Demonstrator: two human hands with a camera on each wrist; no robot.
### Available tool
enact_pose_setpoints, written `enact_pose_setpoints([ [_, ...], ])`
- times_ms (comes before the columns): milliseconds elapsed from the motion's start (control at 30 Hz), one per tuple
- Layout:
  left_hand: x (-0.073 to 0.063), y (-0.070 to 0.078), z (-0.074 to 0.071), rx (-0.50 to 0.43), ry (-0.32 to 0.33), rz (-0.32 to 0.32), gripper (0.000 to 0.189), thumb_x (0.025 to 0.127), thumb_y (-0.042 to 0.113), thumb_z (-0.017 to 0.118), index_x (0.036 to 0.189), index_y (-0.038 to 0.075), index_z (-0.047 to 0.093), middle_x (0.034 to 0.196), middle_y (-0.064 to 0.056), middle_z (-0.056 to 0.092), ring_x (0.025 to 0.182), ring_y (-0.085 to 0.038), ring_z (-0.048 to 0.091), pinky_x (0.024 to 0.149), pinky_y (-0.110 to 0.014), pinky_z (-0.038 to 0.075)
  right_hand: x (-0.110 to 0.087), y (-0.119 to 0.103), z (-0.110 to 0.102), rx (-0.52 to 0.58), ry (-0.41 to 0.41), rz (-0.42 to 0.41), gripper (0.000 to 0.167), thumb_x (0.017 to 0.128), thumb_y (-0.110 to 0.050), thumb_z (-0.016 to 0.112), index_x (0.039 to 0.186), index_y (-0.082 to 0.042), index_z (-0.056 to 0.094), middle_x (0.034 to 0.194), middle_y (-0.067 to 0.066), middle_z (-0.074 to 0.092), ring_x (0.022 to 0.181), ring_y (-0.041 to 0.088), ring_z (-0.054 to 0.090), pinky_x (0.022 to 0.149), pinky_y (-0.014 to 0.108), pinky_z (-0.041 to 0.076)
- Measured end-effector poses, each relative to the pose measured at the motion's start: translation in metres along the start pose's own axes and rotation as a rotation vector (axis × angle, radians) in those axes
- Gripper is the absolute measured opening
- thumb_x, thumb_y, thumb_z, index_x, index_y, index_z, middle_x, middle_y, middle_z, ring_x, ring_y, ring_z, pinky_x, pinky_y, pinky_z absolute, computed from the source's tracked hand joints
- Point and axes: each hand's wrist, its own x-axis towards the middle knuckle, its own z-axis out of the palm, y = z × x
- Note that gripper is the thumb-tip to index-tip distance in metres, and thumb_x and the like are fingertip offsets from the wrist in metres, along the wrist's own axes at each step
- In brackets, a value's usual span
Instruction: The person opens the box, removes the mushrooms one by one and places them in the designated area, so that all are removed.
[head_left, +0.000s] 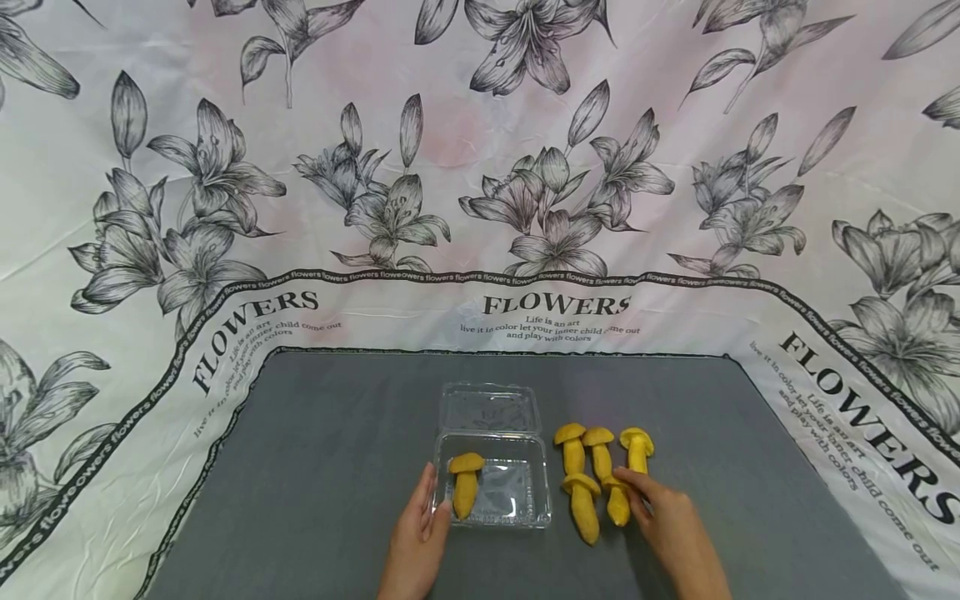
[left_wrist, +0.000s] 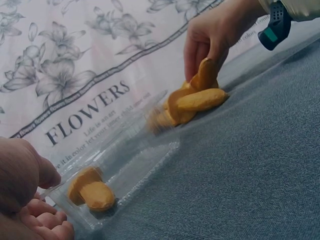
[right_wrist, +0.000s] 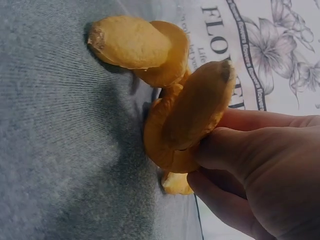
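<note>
- Left hand (head_left: 414, 537), with curled fingers, is gripping the clear plastic box (head_left: 517, 490) at nine o'clock.
- Right hand (head_left: 671, 525) is pinching with fingers one plump yellow mushroom (right_wrist: 197, 107), at the box's three o'clock.

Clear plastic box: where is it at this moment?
In the head view, the clear plastic box sits open at the lower middle, on the grey tabletop, with the left hand at its left side and a cluster of yellow mushrooms to its right.

- Box (head_left: 517, 492): open from above, right part free; one mushroom (head_left: 466, 492) occupies its left.
- Left hand (head_left: 416, 537) bars the box's left side, lid (head_left: 490, 410) the far side.
- Narrow gap between box and clustered mushrooms (head_left: 585, 518).
</note>
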Motion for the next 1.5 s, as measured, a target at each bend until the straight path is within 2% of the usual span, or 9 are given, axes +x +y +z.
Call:
enact_pose_setpoints([
  [133, 0.0, 0.0, -0.001, -0.003, -0.002, 0.005, 0.065, 0.109, 0.007, 0.06, 0.164, -0.004, 0.028, 0.168, -0.028, 0.03, 0.155, -0.045, 0.029, 0.12, -0.05, 0.034, 0.0, 0.001, -0.001, 0.03, -0.036, 0.005, 0.033, 0.094, 0.005, 0.076, 0.125, -0.008, 0.077, 0.097, 0.013, 0.08, 0.043, 0.003, 0.034, 0.046, 0.023, 0.034],
  [433, 0.0, -0.002, -0.002, 0.0, 0.001, 0.009, 0.065, 0.109, 0.009, 0.06, 0.164, -0.004, 0.029, 0.167, -0.03, 0.031, 0.154, -0.046, 0.03, 0.119, -0.05, 0.034, 0.002, -0.003, -0.008, 0.053, -0.17, 0.081, 0.036, 0.095, 0.004, 0.074, 0.129, -0.007, 0.075, 0.102, 0.015, 0.079, 0.043, 0.006, 0.032, 0.044, 0.024, 0.035],
  [633, 0.0, 0.0, -0.003, 0.013, -0.005, 0.0, 0.065, 0.11, 0.011, 0.06, 0.165, -0.003, 0.028, 0.167, -0.029, 0.03, 0.154, -0.045, 0.029, 0.119, -0.051, 0.035, 0.006, -0.004, -0.01, 0.024, -0.262, 0.11, 0.041, 0.094, 0.004, 0.075, 0.133, -0.008, 0.073, 0.118, 0.017, 0.077, 0.066, 0.009, 0.06, 0.055, 0.026, 0.044],
  [733, 0.0, 0.0, -0.004, 0.017, -0.005, 0.002, 0.065, 0.11, 0.012, 0.06, 0.165, -0.002, 0.029, 0.167, -0.028, 0.031, 0.154, -0.045, 0.03, 0.119, -0.051, 0.036, 0.008, -0.004, -0.011, 0.012, -0.277, 0.107, 0.042, 0.093, 0.005, 0.076, 0.133, -0.008, 0.074, 0.118, 0.018, 0.077, 0.075, 0.011, 0.065, 0.059, 0.028, 0.047],
  [833, 0.0, 0.0, -0.003, 0.019, -0.004, 0.012, 0.065, 0.109, 0.012, 0.06, 0.165, -0.002, 0.029, 0.167, -0.027, 0.032, 0.154, -0.045, 0.031, 0.119, -0.05, 0.036, 0.007, -0.004, -0.011, 0.018, -0.276, 0.115, 0.042, 0.093, 0.005, 0.076, 0.133, -0.007, 0.073, 0.11, 0.017, 0.078, 0.063, 0.01, 0.056, 0.056, 0.027, 0.043],
  [933, 0.0, 0.0, -0.002, 0.021, -0.005, 0.018, 0.065, 0.109, 0.013, 0.061, 0.165, -0.002, 0.03, 0.167, -0.028, 0.032, 0.153, -0.045, 0.032, 0.119, -0.049, 0.037, 0.007, -0.002, -0.011, 0.029, -0.263, 0.121, 0.041, 0.094, 0.004, 0.075, 0.133, -0.006, 0.072, 0.089, 0.009, 0.077, 0.05, 0.009, 0.042, 0.051, 0.026, 0.038],
  [1000, 0.0, 0.0, -0.002, 0.026, -0.003, 0.019, 0.065, 0.109, 0.013, 0.061, 0.164, -0.002, 0.03, 0.166, -0.028, 0.033, 0.153, -0.045, 0.033, 0.118, -0.049, 0.037, 0.006, -0.002, -0.011, 0.036, -0.261, 0.126, 0.041, 0.095, 0.004, 0.074, 0.135, -0.006, 0.071, 0.072, 0.003, 0.068, 0.046, 0.009, 0.031, 0.048, 0.025, 0.033],
  [1067, 0.0, 0.0, -0.001, 0.033, -0.001, 0.014, 0.065, 0.109, 0.014, 0.061, 0.165, -0.002, 0.031, 0.166, -0.029, 0.034, 0.153, -0.045, 0.033, 0.118, -0.05, 0.038, 0.007, -0.002, -0.01, 0.036, -0.258, 0.125, 0.04, 0.096, 0.004, 0.073, 0.135, -0.006, 0.071, 0.064, -0.003, 0.059, 0.046, 0.008, 0.028, 0.047, 0.025, 0.031],
  [1500, -0.001, -0.001, -0.002, 0.025, 0.011, 0.022, 0.064, 0.109, 0.014, 0.061, 0.164, -0.001, 0.032, 0.165, -0.029, 0.036, 0.152, -0.046, 0.034, 0.118, -0.049, 0.038, 0.005, -0.001, -0.01, 0.016, -0.258, 0.13, 0.044, 0.098, 0.004, 0.07, 0.14, -0.007, 0.068, 0.054, -0.004, 0.041, 0.048, 0.008, 0.023, 0.046, 0.024, 0.028],
])
